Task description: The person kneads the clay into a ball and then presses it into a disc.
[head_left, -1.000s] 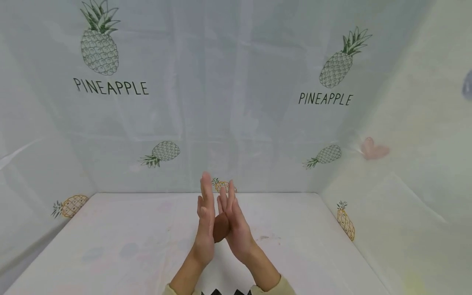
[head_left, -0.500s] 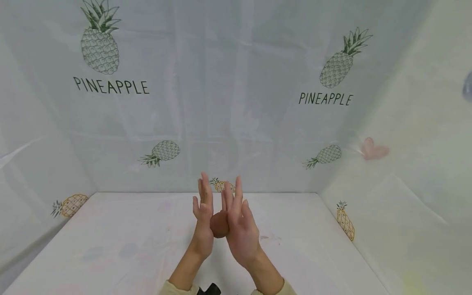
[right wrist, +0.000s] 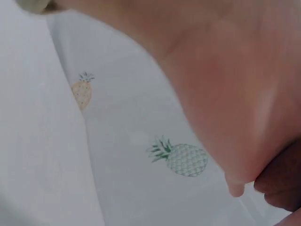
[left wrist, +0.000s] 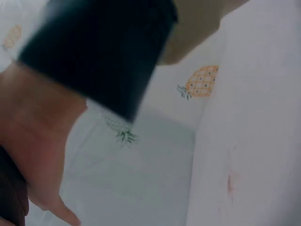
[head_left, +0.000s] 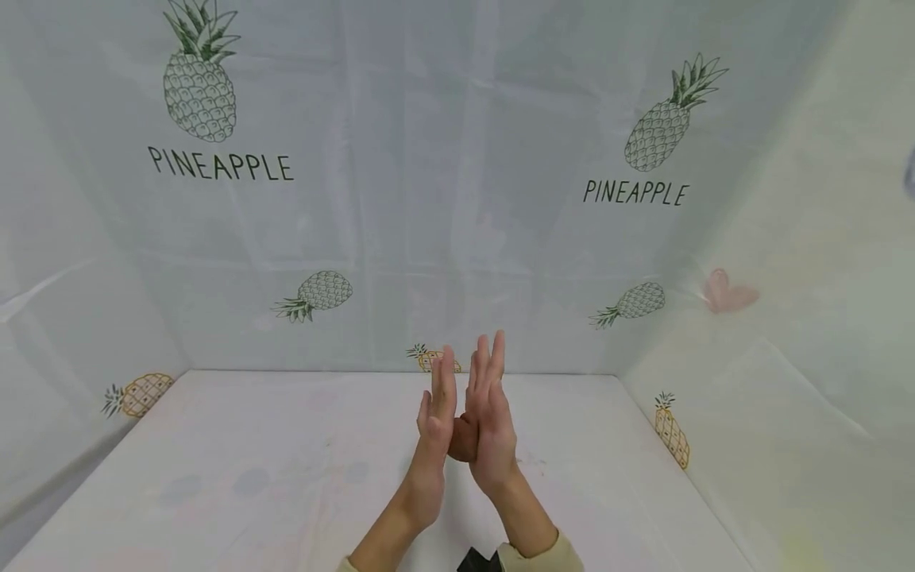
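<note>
In the head view a brown ball of clay-like dough (head_left: 462, 442) sits between my two palms, above the table. My left hand (head_left: 434, 429) presses it from the left, fingers straight and pointing up. From the right, my right hand (head_left: 493, 429) lies against it with its fingers also extended. Both palms partly cover the lump. Only an edge of the brown dough (left wrist: 11, 193) shows at the lower left of the left wrist view. The right wrist view catches the dough (right wrist: 282, 181) at its right edge, with a crease in its surface.
A white-covered table (head_left: 272, 453) spreads below the hands, with faint coloured marks. Behind it hangs a pale sheet (head_left: 429, 199) printed with pineapples, and similar sheeting (head_left: 808, 334) closes off the sides. A black device (left wrist: 103, 52) fills the upper left wrist view.
Both hands have shifted to the right with the dough between them. The palms slide against each other: the left hand is now lower, the right higher. The dough's visible outline has changed.
</note>
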`<state>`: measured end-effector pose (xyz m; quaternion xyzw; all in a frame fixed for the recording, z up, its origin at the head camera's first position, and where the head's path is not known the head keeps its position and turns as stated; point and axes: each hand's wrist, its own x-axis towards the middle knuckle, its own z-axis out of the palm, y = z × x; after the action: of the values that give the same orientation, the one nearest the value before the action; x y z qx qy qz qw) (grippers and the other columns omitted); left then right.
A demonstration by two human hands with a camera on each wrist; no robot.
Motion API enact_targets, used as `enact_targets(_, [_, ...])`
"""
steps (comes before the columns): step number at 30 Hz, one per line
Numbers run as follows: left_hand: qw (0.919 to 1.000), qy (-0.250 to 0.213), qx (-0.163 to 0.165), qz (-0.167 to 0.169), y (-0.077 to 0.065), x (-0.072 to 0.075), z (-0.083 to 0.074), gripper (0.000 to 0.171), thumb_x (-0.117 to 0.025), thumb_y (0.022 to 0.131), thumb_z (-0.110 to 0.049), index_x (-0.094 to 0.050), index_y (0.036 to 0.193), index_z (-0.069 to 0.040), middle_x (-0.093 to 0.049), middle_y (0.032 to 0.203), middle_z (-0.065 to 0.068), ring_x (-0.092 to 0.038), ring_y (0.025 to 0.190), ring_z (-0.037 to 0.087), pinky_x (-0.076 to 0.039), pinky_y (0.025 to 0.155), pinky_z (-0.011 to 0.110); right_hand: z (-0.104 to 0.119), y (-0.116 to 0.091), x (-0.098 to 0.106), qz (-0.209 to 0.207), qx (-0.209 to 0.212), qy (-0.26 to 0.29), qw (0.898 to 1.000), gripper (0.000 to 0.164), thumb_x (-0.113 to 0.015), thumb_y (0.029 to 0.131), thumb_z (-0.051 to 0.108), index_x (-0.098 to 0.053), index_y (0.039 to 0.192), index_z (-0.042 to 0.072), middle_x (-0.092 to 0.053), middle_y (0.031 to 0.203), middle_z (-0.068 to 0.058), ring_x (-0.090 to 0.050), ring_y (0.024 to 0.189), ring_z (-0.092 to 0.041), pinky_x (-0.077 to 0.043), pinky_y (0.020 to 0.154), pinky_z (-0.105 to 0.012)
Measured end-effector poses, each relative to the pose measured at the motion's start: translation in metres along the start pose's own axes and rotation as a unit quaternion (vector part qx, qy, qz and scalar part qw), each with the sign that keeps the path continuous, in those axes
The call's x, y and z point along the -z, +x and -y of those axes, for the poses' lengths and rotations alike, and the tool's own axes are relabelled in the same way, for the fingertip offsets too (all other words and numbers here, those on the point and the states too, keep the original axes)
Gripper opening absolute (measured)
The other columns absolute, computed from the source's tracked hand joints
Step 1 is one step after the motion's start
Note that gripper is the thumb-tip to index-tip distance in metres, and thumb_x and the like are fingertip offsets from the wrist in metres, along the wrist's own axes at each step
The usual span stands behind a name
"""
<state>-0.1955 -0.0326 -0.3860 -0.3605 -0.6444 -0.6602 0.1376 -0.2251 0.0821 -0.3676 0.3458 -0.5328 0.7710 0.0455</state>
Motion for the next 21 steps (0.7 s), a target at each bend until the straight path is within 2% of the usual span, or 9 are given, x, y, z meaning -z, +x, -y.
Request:
enact_targets(3, [0.9997,-0.022,0.003,0.001,0.000,-0.001,-0.005,0.062,0.004,0.112,-0.048,0.009,0.171,-0.030,0.016,0.178,-0.011,0.023,0.161,0.008,0.026,0.118,0.060,-0.004,0.001,0.003,0.008,-0.007,-0.003,1.000,0.062,-0.007,0.112,0.045,0.026,0.164,0.042,0.028,0.174,0.008,0.031,0.159,-0.021,0.020,0.124,-0.064])
enact_targets(7, [0.9993,-0.035,0.003,-0.009,0.000,0.003,-0.009,0.063,0.005,0.112,-0.049,0.007,0.171,-0.029,0.015,0.179,-0.009,0.021,0.161,0.007,0.025,0.120,0.053,-0.010,0.002,0.003,0.048,-0.023,-0.004,0.999,0.061,-0.005,0.113,0.044,0.025,0.165,0.040,0.029,0.174,0.005,0.030,0.160,-0.025,0.020,0.123,-0.066])
enact_targets(9, [0.9993,-0.033,-0.003,-0.016,0.000,0.006,-0.011,0.062,0.004,0.112,-0.048,0.006,0.171,-0.029,0.015,0.179,-0.007,0.020,0.161,0.008,0.025,0.121,0.049,-0.013,0.002,0.001,0.070,-0.030,-0.001,0.997,0.060,-0.004,0.113,0.041,0.023,0.167,0.037,0.026,0.175,0.002,0.027,0.161,-0.028,0.019,0.123,-0.066])
enact_targets(11, [0.9992,-0.027,-0.013,-0.025,0.000,0.010,-0.012,0.062,0.004,0.112,-0.048,0.006,0.171,-0.029,0.015,0.179,-0.007,0.020,0.162,0.009,0.025,0.121,0.047,-0.015,0.001,-0.002,0.085,-0.041,-0.001,0.996,0.058,-0.002,0.114,0.039,0.019,0.168,0.038,0.021,0.177,0.001,0.020,0.163,-0.029,0.013,0.126,-0.065])
enact_targets(16, [0.9974,-0.008,-0.021,-0.069,0.003,0.024,-0.016,0.064,0.001,0.111,-0.052,0.008,0.171,-0.030,0.015,0.178,-0.013,0.024,0.161,0.010,0.027,0.121,0.053,-0.014,-0.006,-0.018,0.108,-0.069,-0.023,0.991,0.058,-0.007,0.115,0.041,0.014,0.169,0.041,0.012,0.178,0.006,0.007,0.165,-0.024,0.006,0.129,-0.060])
enact_targets(21, [0.9938,-0.005,0.015,-0.110,0.008,0.034,-0.015,0.064,-0.002,0.109,-0.059,0.008,0.170,-0.040,0.018,0.175,-0.021,0.028,0.158,0.004,0.030,0.119,0.056,-0.010,-0.010,-0.029,0.111,-0.071,-0.038,0.991,0.061,-0.009,0.115,0.042,0.019,0.168,0.035,0.017,0.176,0.011,0.011,0.165,-0.024,0.009,0.129,-0.059])
